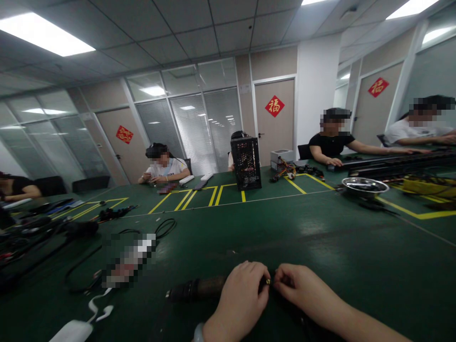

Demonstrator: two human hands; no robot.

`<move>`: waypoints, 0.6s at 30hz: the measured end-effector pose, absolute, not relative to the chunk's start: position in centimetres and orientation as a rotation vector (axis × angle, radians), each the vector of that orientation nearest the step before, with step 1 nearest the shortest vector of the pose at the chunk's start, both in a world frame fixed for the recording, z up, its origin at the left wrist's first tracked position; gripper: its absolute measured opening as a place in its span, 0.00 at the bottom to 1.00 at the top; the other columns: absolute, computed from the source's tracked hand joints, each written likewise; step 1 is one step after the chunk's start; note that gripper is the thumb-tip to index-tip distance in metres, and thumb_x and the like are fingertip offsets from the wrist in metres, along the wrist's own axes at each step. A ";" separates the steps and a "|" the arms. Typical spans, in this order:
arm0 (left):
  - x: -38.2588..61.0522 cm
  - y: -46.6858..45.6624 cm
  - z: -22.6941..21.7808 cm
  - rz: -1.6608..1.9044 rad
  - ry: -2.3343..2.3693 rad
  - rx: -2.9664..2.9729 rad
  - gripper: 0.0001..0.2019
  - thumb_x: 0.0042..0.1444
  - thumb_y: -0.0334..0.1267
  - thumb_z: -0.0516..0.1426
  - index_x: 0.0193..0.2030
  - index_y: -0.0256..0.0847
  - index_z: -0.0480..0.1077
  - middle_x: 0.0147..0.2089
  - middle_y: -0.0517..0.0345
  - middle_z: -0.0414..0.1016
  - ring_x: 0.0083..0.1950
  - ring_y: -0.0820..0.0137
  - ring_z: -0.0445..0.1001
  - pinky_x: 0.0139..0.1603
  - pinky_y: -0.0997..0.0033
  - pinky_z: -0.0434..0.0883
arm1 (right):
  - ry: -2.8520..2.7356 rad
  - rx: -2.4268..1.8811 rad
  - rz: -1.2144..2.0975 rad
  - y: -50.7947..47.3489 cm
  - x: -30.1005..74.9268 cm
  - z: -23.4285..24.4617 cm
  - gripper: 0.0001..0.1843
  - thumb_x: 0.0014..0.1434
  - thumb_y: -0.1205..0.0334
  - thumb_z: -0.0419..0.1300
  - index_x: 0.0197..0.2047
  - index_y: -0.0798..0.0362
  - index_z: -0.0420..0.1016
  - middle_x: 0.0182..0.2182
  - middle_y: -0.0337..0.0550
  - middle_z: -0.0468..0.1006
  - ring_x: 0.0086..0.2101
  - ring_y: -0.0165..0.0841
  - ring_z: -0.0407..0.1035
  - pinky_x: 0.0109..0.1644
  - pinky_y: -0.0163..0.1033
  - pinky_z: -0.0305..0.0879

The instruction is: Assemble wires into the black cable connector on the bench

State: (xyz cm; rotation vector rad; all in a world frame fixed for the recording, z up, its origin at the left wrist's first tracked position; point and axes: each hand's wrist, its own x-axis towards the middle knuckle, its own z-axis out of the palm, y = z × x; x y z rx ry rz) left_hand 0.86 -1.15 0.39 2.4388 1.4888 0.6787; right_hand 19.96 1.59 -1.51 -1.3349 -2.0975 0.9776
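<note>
At the bottom middle of the green table (285, 228) my left hand (242, 297) is curled around the end of a dark, long component (194, 289) that lies flat and runs off to the left. My right hand (297, 285) meets it from the right, fingers pinched together on a tiny gold-coloured part (268, 282) at the component's tip. What the part is cannot be made out. Both hands rest low on the table surface.
A black cable (160, 228) and a white item (76, 330) lie to my left. A black perforated case (246, 164) and a metal bowl (364, 186) stand farther off. Several other people sit working around the table, amid cables and yellow floor-tape markings.
</note>
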 end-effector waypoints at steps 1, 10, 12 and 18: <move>0.9 -1.1 0.4 0.677 1.488 2.438 0.08 0.55 0.29 0.55 0.40 0.45 0.68 0.41 0.62 0.73 0.44 0.66 0.70 0.54 0.61 0.64 | -2.098 -1.336 0.974 1.6 20.0 -1.5 0.06 0.58 0.64 0.57 0.33 0.53 0.75 0.26 0.37 0.77 0.27 0.30 0.70 0.29 0.29 0.58; 0.8 -1.0 0.2 0.740 1.448 2.505 0.08 0.55 0.30 0.58 0.41 0.46 0.69 0.51 0.62 0.73 0.55 0.66 0.69 0.66 0.56 0.54 | -2.092 -1.314 0.927 2.0 20.1 -2.3 0.06 0.57 0.65 0.57 0.32 0.53 0.75 0.26 0.36 0.77 0.28 0.30 0.69 0.31 0.30 0.59; 0.7 -1.0 0.3 0.756 1.444 2.517 0.10 0.54 0.30 0.59 0.42 0.47 0.70 0.53 0.62 0.72 0.57 0.66 0.67 0.67 0.55 0.51 | -2.090 -1.314 0.931 1.9 20.1 -2.2 0.06 0.57 0.65 0.57 0.32 0.53 0.74 0.26 0.36 0.77 0.27 0.30 0.70 0.31 0.30 0.59; 0.7 -1.0 0.2 0.748 1.480 2.522 0.10 0.53 0.31 0.61 0.41 0.46 0.70 0.53 0.61 0.73 0.56 0.65 0.68 0.67 0.52 0.51 | -2.114 -1.335 0.922 1.8 19.9 -1.7 0.06 0.58 0.65 0.57 0.32 0.53 0.75 0.26 0.36 0.77 0.27 0.30 0.69 0.30 0.30 0.58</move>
